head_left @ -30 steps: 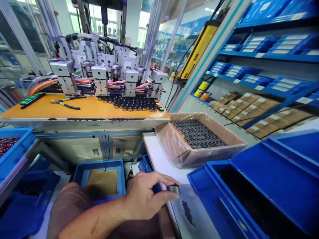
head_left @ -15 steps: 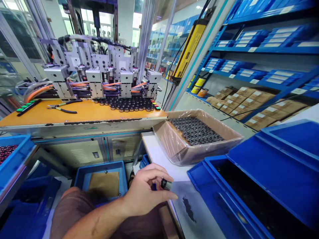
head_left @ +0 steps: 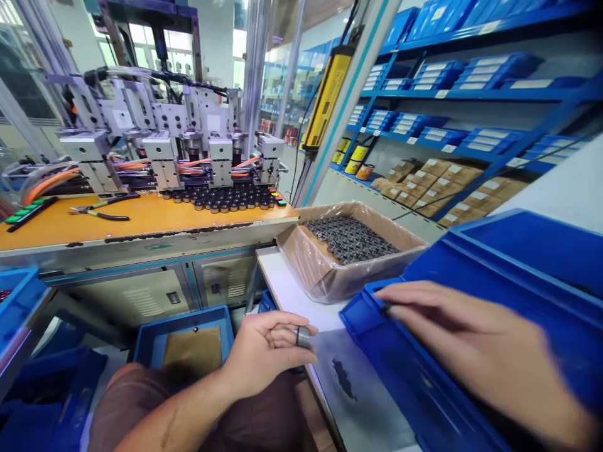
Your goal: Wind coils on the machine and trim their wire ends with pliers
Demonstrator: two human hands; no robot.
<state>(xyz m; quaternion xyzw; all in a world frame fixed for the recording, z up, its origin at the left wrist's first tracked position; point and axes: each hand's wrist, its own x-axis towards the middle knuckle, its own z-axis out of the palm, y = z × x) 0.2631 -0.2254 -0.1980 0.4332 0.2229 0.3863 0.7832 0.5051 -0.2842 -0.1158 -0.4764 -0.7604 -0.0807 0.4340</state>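
Note:
My left hand (head_left: 266, 351) is low in the middle, its fingers curled round a small grey metal ring (head_left: 303, 337) held over the near edge of the white side table (head_left: 287, 292). My right hand (head_left: 452, 329) reaches in from the right over the blue bin (head_left: 372, 351), its fingers stretched towards the bin's left corner. It is blurred, and I cannot see whether anything is under its fingertips. Behind the bin stands a plastic-lined cardboard box (head_left: 330, 276) full of small dark parts.
An orange workbench (head_left: 141, 220) carries an assembly machine (head_left: 164, 138), rows of dark round parts (head_left: 221, 201) and pliers (head_left: 98, 210). Blue shelving (head_left: 452, 125) with bins and cartons fills the right. A blue crate (head_left: 188, 339) sits on the floor by my knee.
My right hand has come into view from the right and reached across the blue bin. My left hand has drawn the ring slightly leftwards and turned it in its fingers.

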